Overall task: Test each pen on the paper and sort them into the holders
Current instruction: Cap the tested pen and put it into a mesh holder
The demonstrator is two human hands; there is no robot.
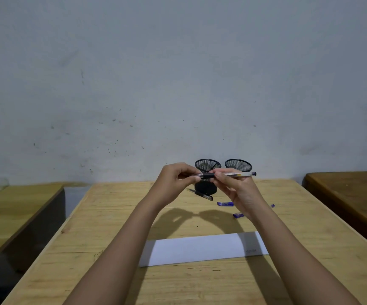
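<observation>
Now, hands: both are hovering raised above the bench [116,216], meeting at one pen in front of the holders.
Held pen: the clear pen [228,174] is lying level in the air, its dark grip toward the left and its blue end cap poking out to the right.
Left hand: the left hand [173,179] is pinching the tip end of the pen, fingers closed together on it (whether on a cap or the bare tip, I cannot tell).
Right hand: the right hand [235,186] is gripping the pen's barrel just beside the dark grip, fingers clamped around it.
Holders: two black mesh holders are standing side by side at the far edge of the bench, the left holder [207,165] partly hidden behind the hands, the right holder [238,165] just beside it.
Loose pens: a black pen [201,194] is lying on the bench below the left holder; a blue pen [224,204] is resting to its right, and another blue piece [238,215] is peeking out nearer, beside the right wrist.
Paper: a white paper [200,249] is lying flat on the bench nearer the person, between the forearms, with a faint scribble at its right end.
Surroundings: a grey wall [178,73] is filling the background (scuffed in places).
</observation>
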